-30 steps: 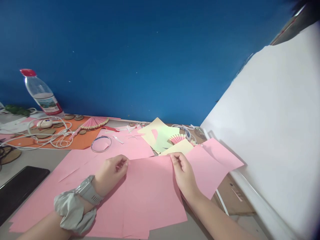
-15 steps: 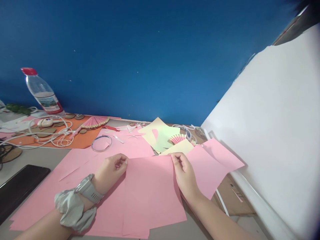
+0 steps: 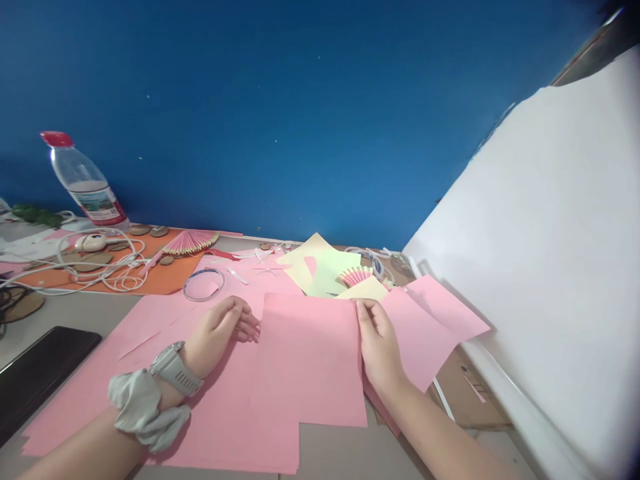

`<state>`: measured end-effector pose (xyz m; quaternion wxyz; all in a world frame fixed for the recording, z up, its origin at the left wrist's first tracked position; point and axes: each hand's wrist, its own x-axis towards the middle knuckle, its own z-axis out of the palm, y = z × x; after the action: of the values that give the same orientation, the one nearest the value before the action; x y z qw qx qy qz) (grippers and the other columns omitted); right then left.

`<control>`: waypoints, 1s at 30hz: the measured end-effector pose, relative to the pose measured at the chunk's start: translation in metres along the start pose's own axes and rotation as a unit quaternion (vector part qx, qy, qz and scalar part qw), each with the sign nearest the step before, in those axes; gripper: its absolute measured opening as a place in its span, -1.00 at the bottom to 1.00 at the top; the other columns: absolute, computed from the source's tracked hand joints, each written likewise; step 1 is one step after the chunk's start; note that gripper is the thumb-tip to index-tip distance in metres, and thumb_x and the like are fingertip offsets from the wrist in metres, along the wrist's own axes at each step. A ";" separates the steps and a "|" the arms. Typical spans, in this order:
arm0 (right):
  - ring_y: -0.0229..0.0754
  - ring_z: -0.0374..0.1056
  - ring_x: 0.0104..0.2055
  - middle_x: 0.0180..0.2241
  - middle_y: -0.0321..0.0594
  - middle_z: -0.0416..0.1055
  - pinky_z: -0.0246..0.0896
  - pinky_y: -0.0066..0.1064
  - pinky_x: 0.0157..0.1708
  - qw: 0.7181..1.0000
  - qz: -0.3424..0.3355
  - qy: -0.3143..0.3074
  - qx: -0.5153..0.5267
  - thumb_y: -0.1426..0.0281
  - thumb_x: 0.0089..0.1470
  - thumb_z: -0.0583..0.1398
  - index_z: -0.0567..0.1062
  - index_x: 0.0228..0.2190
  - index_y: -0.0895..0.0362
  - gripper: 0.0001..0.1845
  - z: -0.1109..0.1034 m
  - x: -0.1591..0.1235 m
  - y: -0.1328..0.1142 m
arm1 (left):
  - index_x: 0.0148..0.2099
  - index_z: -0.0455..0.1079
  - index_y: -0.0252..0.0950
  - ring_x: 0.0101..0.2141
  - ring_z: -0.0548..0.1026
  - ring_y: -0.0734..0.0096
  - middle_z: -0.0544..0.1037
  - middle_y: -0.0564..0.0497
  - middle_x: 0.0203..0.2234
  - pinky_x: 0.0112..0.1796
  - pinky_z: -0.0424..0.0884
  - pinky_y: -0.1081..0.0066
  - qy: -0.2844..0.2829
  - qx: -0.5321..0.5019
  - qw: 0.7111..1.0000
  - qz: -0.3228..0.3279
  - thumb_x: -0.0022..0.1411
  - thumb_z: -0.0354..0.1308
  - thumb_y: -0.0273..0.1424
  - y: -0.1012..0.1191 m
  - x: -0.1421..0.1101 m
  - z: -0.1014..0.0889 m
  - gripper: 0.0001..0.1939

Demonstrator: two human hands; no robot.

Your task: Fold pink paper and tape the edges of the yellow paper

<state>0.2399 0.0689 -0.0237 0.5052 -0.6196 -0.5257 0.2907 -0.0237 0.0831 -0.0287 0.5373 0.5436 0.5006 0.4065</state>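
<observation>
One held pink sheet (image 3: 313, 360), phone (image 3: 45, 373) cut off

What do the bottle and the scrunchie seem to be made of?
The bottle looks like clear, glossy plastic: the blue wall shows through it. The scrunchie seems to be soft grey-green fabric with a dull finish, judging by its loose folds, though the exact cloth is unclear.

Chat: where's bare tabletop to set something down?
Main grey tabletop patches: between orange sheet, black phone and pink stack; front, between that stack, the pink sheet in the right hand and right forearm.

Crowded: back left, bottle, cables; back right, fan.
</observation>
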 end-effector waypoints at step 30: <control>-0.25 0.26 -0.49 -0.50 -0.32 0.38 0.18 -0.40 -0.40 0.968 0.091 -0.181 0.151 0.10 0.07 0.12 0.42 -0.31 0.11 -0.67 0.010 -0.004 -0.004 | 0.11 0.25 -0.23 0.05 0.34 0.14 0.41 -0.09 0.03 0.00 0.30 0.32 -0.065 -0.087 0.991 0.076 0.10 0.21 -0.14 0.005 -0.011 0.010 -0.44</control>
<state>0.2287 0.0678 -0.0237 0.4604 -0.5183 -0.5002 0.5188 -0.0150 0.0709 -0.0235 0.5811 0.5570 0.3846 0.4518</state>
